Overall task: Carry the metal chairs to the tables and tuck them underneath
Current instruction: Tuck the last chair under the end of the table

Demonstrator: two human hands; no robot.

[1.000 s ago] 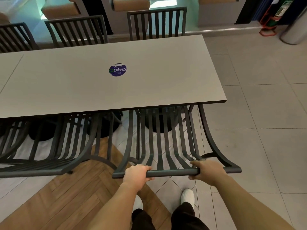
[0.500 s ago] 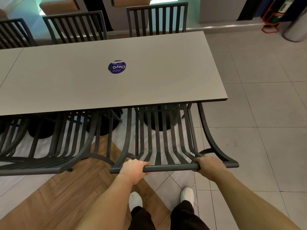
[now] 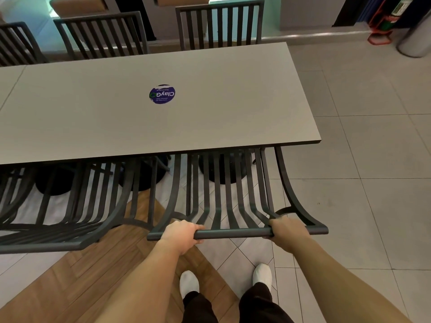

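Chair (image 3: 224, 194) lies straight ahead of us, top rail crosswise, gripped equally near by our left hand (image 3: 180, 235) and right hand (image 3: 288, 231), seat partly under the table (image 3: 210, 124).

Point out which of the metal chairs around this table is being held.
The chair at the table's near right end. Both the left hand and right hand grip its top rail; no hand touches the other chairs.
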